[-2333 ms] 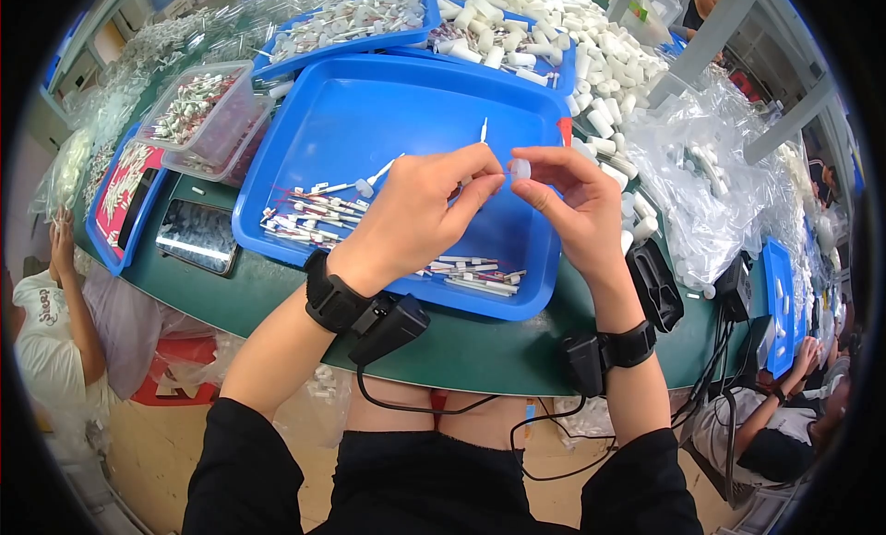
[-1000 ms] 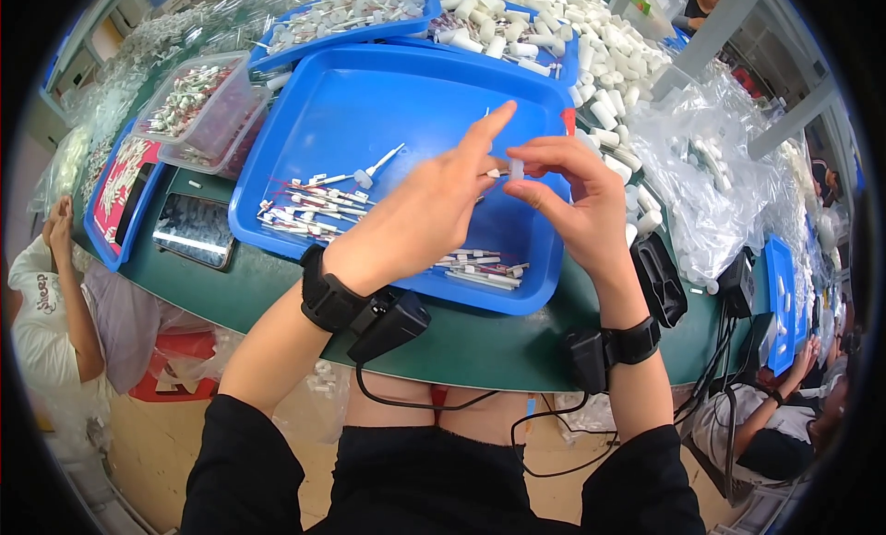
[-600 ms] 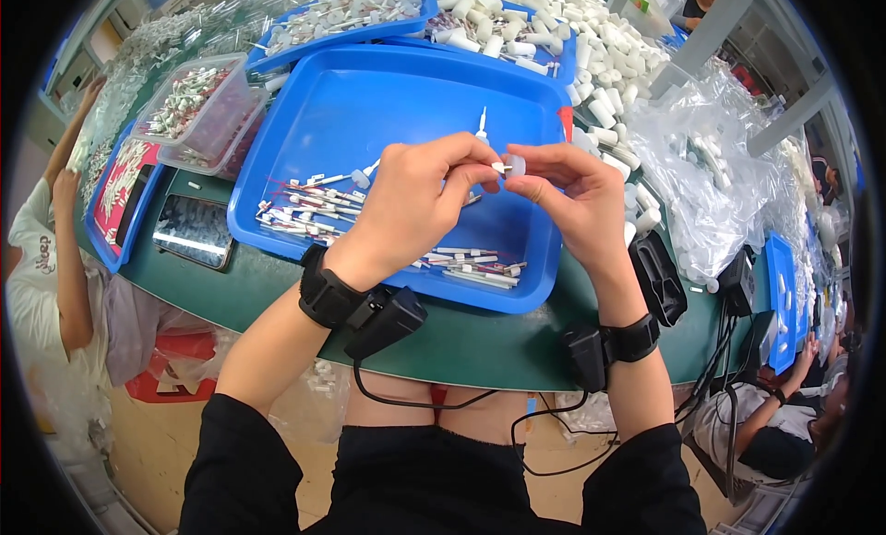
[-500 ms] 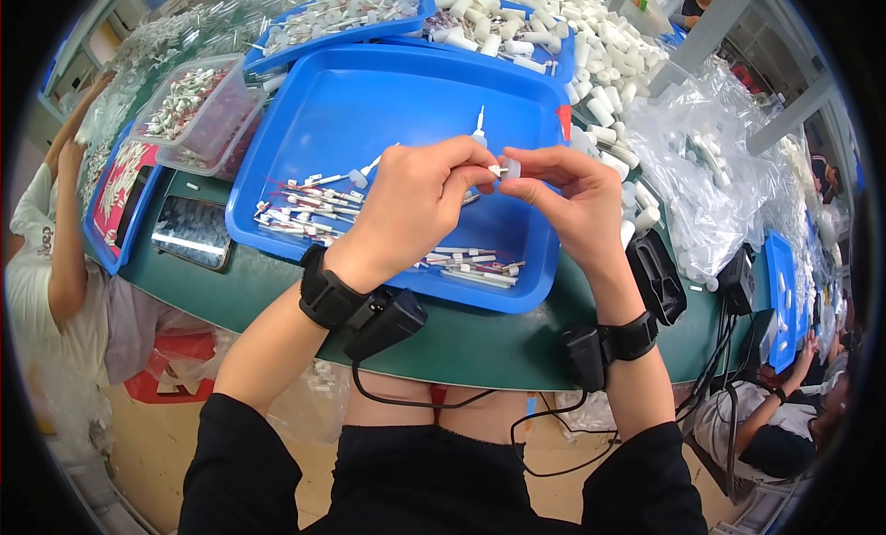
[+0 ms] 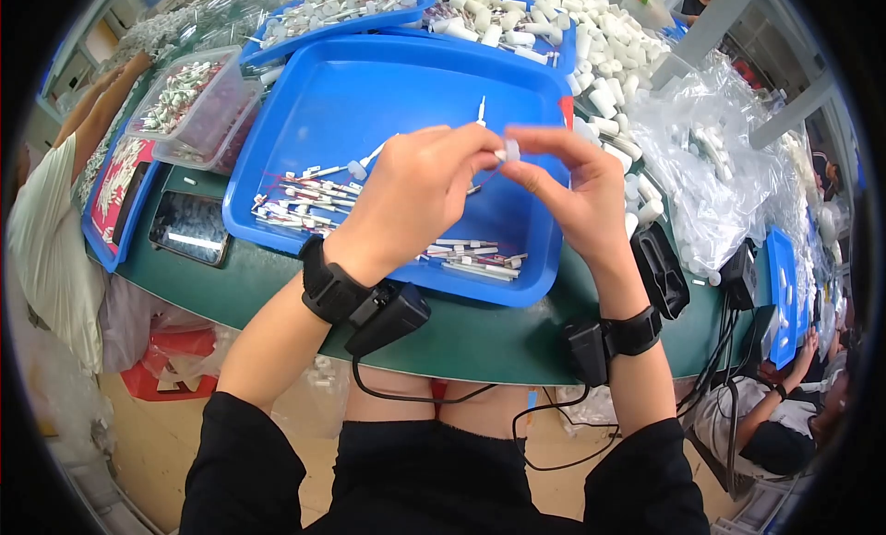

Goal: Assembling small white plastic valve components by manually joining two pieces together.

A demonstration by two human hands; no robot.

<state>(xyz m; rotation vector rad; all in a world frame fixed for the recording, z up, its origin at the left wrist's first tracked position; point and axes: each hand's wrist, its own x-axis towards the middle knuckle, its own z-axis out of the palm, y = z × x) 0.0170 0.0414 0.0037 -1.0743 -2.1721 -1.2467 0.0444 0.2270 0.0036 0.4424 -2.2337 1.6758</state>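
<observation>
Your left hand [image 5: 420, 198] and right hand [image 5: 577, 198] meet above the middle of the blue tray [image 5: 369, 101], fingertips closer together than half a second ago, when a small gap separated them; two seconds back, the left hand held a thin white stick upright and apart from the right. Judged from this, the two small parts are being brought into one another.

At nine o'clock of the tray lie a dark phone [image 5: 189, 229] and a clear box [image 5: 198, 106] of small pieces on the green tabletop [image 5: 480, 337].

Left hand: its grip is closed, thumb and fingers pinched on a slim part that is mostly hidden. Beneath it, a row of thin sticks [image 5: 295, 198] with red and white ends rests on the tray floor.

Right hand: its grip is closed on a small white cap [image 5: 510, 150], pinched between thumb and forefinger and touching the left fingertips.

At three o'clock, a heap of white caps [image 5: 614, 74] and clear plastic bags [image 5: 711, 175] lie beside the tray.
</observation>
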